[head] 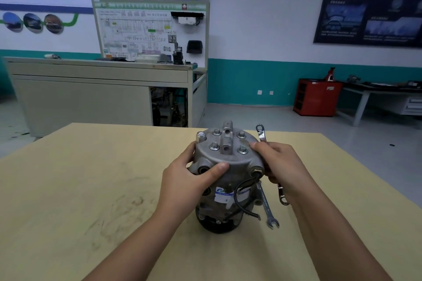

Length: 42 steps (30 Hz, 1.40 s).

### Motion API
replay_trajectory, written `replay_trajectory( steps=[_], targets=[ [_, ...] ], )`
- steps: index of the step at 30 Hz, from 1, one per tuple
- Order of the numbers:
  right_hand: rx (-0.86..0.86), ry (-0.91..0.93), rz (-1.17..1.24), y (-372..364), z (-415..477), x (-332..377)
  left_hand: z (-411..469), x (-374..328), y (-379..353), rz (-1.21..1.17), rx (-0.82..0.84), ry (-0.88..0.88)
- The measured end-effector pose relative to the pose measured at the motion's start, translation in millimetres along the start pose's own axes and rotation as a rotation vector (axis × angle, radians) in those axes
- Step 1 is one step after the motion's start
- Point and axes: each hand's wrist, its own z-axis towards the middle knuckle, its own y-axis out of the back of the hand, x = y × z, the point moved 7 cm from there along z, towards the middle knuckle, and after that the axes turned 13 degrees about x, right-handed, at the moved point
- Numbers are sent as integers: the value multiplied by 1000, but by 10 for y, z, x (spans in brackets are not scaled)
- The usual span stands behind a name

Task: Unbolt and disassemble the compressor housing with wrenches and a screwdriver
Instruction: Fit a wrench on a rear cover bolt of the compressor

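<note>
A grey metal compressor point(228, 180) stands upright on the wooden table point(91, 189), its round end cover point(230, 159) on top with several hex bolts. My left hand point(182, 180) grips the cover's left side, thumb across its front rim. My right hand point(280, 166) holds a chrome combination wrench point(261, 133) while its fingers rest on the cover's right edge; the ring end sticks up behind, the open end shows below the hand. A second wrench point(268, 210) lies on the table right of the compressor. A black cable point(242, 194) hangs down the front of the body.
Behind the table stand a grey workbench point(91, 89) with a training display board, a red cabinet point(316, 97) and another bench at the far right. The table's far edge runs just behind the compressor.
</note>
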Motion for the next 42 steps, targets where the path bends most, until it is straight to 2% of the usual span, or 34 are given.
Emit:
replay_trajectory(
  steps=[3,6,11,15,20,26,31,35,42],
  targets=[
    [97,-52,41,37,-75,-40,-95,-54,-39,7,1,-15],
    [121,-63,344,126,-101,-62,-153,-108,-73,47,8,-32],
    [55,146,936,242,-139,188,-178,-118,-88,76,-3,-36],
    [45,281,1179,202,-116,430,-190,-53,-87,130,-37,-12],
    [119,367,1157,86,-116,578,-209,14,-86,160,-74,1],
    [57,509,1085,109,-125,614,-234,66,-90,129,-106,19],
    [67,519,1169,84,-73,552,-253,86,-91,122,-134,29],
    [143,521,1293,83,-3,570,-264,92,-94,111,-149,39],
    [223,544,1326,-4,82,584,-293,123,-90,36,-168,43]
  ],
)
